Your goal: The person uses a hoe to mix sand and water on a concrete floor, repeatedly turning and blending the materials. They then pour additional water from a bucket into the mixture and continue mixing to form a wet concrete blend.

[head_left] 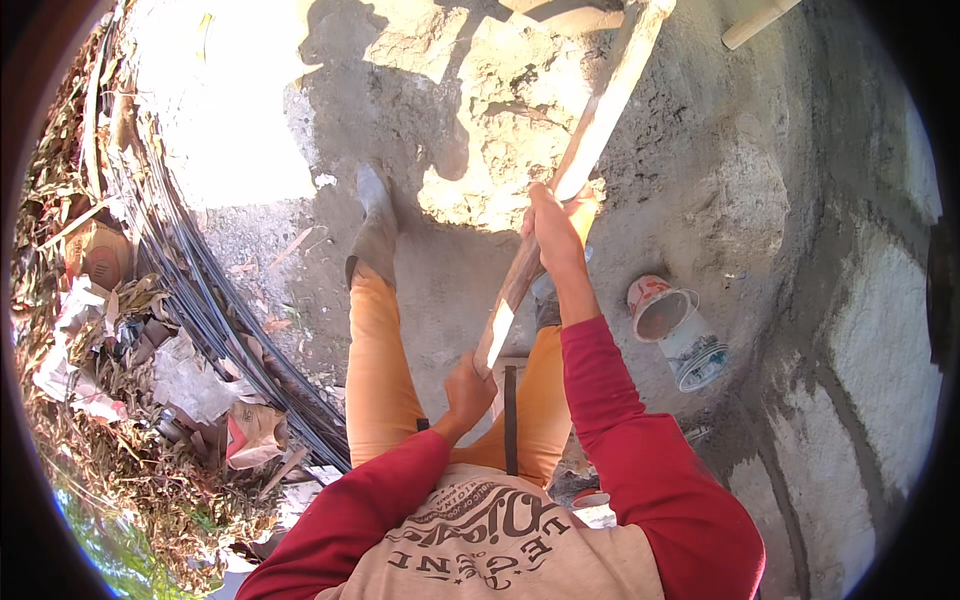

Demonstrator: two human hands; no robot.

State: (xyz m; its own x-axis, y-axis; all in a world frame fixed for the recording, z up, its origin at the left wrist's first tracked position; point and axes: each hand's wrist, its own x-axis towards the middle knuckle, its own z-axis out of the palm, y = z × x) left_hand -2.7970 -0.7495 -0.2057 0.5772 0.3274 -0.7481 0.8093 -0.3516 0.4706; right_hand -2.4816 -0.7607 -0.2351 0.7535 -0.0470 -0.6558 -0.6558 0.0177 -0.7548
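Note:
A long wooden handle slants from in front of my waist up to the far edge of the view, where its end is cut off. Near its lower end, my left hand is wrapped around it. Farther up, my right hand grips the same handle with closed fingers. Beyond my hands the handle passes over a rough, crumbly mound of sandy material, partly in bright sun. Whatever is fixed to the handle's far end cannot be made out.
Two plastic buckets, one reddish and one pale, sit to the right. A stone wall curves along that side. Bundled dark rods, dry leaves and litter line the left. My left boot stands on grey ground; another pole juts in at the top right.

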